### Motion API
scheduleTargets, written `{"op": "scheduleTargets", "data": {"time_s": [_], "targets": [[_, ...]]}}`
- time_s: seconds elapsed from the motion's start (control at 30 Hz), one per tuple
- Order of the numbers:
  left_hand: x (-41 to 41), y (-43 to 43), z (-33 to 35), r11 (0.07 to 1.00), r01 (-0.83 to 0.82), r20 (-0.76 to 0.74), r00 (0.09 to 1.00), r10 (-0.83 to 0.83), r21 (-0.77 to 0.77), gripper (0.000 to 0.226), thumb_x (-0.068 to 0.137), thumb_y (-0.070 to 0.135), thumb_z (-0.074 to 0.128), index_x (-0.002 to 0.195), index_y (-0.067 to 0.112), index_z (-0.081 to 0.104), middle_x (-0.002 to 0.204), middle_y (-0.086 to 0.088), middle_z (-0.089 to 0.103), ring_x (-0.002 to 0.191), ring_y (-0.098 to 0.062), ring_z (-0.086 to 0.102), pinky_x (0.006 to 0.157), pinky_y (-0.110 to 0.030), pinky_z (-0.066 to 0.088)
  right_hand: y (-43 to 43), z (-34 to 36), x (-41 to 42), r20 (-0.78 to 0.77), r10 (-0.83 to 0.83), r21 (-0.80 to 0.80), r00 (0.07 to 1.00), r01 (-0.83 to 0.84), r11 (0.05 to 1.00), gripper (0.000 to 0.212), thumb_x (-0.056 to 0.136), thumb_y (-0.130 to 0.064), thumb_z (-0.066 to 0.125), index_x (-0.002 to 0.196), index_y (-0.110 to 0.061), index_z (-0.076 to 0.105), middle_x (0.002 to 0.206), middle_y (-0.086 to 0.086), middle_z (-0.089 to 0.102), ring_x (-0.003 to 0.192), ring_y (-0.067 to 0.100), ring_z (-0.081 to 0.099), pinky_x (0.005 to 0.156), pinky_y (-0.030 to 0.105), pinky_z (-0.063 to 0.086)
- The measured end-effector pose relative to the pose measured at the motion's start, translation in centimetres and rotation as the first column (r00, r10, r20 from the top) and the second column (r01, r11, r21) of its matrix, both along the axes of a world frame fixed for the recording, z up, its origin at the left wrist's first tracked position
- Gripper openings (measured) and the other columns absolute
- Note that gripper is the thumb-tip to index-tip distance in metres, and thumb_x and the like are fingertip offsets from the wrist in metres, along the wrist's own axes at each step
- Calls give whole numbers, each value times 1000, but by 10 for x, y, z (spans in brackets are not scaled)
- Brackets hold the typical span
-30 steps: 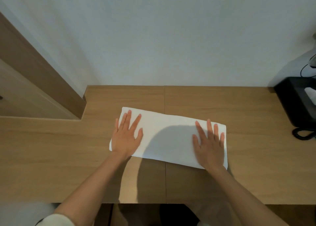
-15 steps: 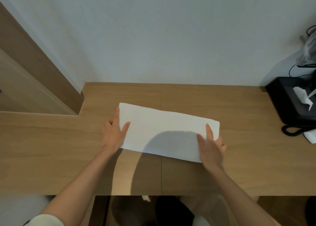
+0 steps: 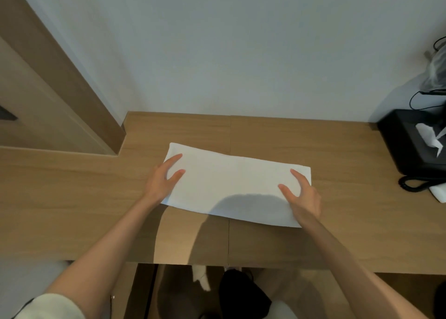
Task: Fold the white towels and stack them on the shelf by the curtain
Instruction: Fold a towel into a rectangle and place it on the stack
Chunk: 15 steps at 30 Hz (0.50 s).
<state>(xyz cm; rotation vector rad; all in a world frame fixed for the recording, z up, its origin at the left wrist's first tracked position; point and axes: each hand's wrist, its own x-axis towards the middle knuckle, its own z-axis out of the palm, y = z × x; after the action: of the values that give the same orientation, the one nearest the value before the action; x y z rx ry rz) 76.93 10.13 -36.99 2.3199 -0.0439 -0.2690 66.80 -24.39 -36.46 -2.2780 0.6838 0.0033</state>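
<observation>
**Long strip on the bench, both ends in hand**

The white towel (image 3: 236, 186) lies flat on the wooden bench (image 3: 72, 198), already folded down to a long, narrow strip that runs left to right, slightly askew to the bench's front edge. The left hand (image 3: 161, 182) is at the left short end and the right hand (image 3: 305, 197) at the right short end. On each, thumb and forefinger are spread on top of the cloth, while the other fingers curl out of sight at the edge, apparently tucked under it, so each hand seems to pinch its end rather than just press on it.

The cloth looks light, soft and limp. Lifted by one end it will likely sag and lose its layers, so the corners of a short end are the places to hold, all layers pinched together. One end probably goes over to the other next. A black tissue box (image 3: 405, 145) stands well apart at the right. Neither shelf nor curtain is in view
</observation>
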Motion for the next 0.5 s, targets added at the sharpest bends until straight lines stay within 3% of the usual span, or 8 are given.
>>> {"op": "scheduleTargets", "data": {"time_s": [0.23, 0.5], "targets": [[-59, 24, 23, 993, -118, 106, 987, 119, -22, 46, 93, 39, 56, 137, 32, 46, 144, 9, 43, 132, -19, 37, 102, -32, 31, 26, 27, -24, 170, 51, -34, 984, -46, 998, 52, 85, -43, 67, 134, -32, 50, 138, -8, 52, 125, 20, 46, 97, 29, 32], [-162, 75, 59, 977, -204, 228, 950, 213, -61, 45, 94, 34, 55, 137, 26, 48, 143, 6, 46, 129, -19, 42, 107, -37, 32, 72, 56, -82, 314, 185, -63, 931, -174, 983, 51, 84, -39, 69, 132, -28, 53, 137, -8, 53, 123, 15, 47, 96, 26, 31]]}}
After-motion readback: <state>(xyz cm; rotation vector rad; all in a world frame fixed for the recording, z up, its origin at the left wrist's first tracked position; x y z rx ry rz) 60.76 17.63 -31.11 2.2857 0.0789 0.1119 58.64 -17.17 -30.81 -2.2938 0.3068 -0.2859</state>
